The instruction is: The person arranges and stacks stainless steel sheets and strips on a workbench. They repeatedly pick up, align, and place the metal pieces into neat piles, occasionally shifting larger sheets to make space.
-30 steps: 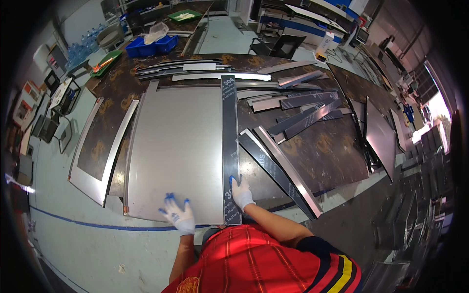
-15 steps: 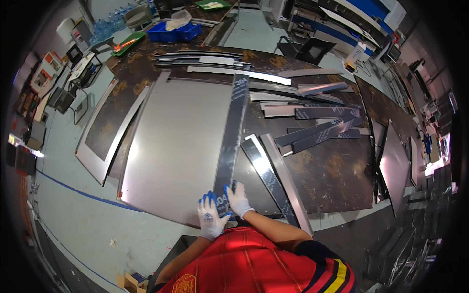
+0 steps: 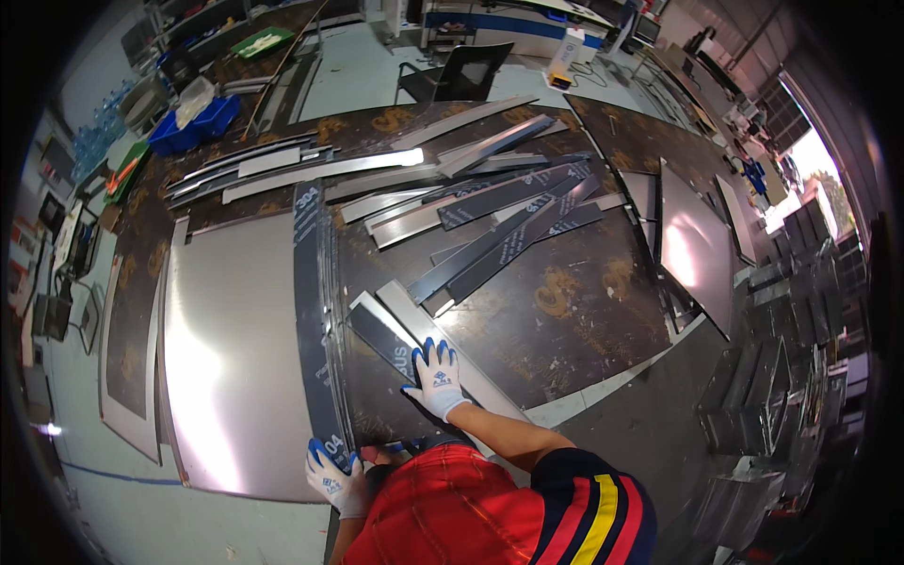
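Note:
A long metal strip with dark printed film (image 3: pixel 311 282) lies along the right edge of a large bare metal sheet (image 3: pixel 235 358). My left hand (image 3: pixel 336 480), in a white glove with blue fingertips, grips the strip's near end, fingers at its left edge and thumb at its right. My right hand (image 3: pixel 440 381), gloved alike, rests on a shorter film-covered strip (image 3: pixel 379 334). Its fingers are spread, and the thumb lies apart at the strip's left side. A bare silvery strip (image 3: pixel 476 377) runs beside that one, just right of my right hand.
Several film-covered and bare strips (image 3: pixel 508 217) lie crossed on the dark table (image 3: pixel 603 301). More strips (image 3: pixel 282 169) are stacked at the far left, near a blue bin (image 3: pixel 193 125). Metal sheets (image 3: pixel 692 245) lie at the right. A black chair (image 3: pixel 461 73) stands beyond the table.
My right hand has left the long strip's near end and moved right onto the shorter strip. My left hand stays at the long strip's end. The view has turned right.

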Motion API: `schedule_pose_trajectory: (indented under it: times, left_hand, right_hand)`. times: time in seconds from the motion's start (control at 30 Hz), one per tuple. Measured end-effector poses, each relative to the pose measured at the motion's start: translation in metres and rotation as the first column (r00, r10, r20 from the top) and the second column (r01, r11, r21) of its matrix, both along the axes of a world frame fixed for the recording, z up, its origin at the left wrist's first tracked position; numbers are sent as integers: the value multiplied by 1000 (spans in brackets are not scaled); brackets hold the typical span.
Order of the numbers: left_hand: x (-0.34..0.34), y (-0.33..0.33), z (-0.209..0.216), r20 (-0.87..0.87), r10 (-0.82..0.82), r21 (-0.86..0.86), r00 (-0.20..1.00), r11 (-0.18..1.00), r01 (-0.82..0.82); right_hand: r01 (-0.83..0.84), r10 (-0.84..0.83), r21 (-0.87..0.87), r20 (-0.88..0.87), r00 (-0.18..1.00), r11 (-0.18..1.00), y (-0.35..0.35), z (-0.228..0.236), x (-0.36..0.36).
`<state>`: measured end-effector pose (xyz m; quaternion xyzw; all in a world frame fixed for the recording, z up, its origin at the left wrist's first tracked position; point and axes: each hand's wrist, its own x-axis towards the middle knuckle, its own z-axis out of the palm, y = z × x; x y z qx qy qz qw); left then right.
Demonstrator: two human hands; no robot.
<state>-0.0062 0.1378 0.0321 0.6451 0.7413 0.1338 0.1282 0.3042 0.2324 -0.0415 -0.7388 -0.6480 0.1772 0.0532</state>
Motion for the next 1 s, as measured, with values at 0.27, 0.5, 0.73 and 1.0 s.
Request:
schedule_pose_trajectory:
  times: [0.27, 0.5, 0.73, 1.0]
  left_hand:
    - [5, 7, -2, -12, 20, 7, 1000, 1000, -20]
    - [5, 8, -8, -42, -6, 59, 999, 998, 8]
    - [1, 6, -14, -51, -14, 69, 999, 997, 18]
    - [-1, 7, -15, -61, -14, 57, 998, 998, 17]
  right_hand:
    - [20, -18, 19, -110, 994, 1000, -17, -25, 30]
    - [507, -404, 307, -342, 848, 805, 79, -21, 85]
    - [-132, 130, 8, 126, 983, 991, 172, 2, 151]
    - [-246, 236, 13, 235, 943, 969, 190, 22, 189]
